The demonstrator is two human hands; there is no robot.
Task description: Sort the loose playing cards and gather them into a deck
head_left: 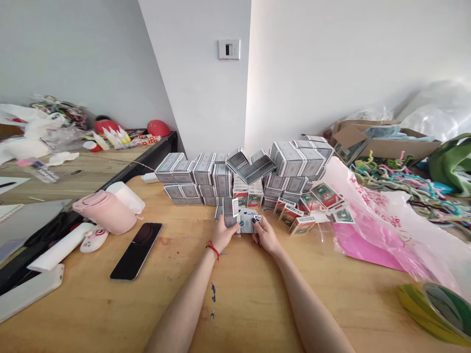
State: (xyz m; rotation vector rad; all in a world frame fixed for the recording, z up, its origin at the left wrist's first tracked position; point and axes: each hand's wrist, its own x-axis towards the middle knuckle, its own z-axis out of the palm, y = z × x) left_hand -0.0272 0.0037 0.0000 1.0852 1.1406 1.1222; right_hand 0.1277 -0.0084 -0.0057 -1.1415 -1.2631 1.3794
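Observation:
My left hand (222, 235), with a red string bracelet at the wrist, is closed on grey-backed playing cards (228, 212), some of them standing upright. My right hand (267, 236) pinches the right end of a flat, grey-backed card (246, 224) that spans both hands. A few face-up cards (249, 212) show just behind it. Cubes folded from playing cards (180, 171) are stacked in two layers beyond my hands. Among them a V-shaped folded card piece (250, 166) lies open on top. Card boxes (247, 196) stand below it, and more card boxes (290, 214) lie right of my right hand.
On the left are a black phone (136, 251), a pink roll (106, 211) and a white mouse (94, 239). Pink plastic wrapping (368, 245) and yellow tape (434, 309) lie to the right. An open carton (397, 142) sits farther back, by tangled yarn (390, 181).

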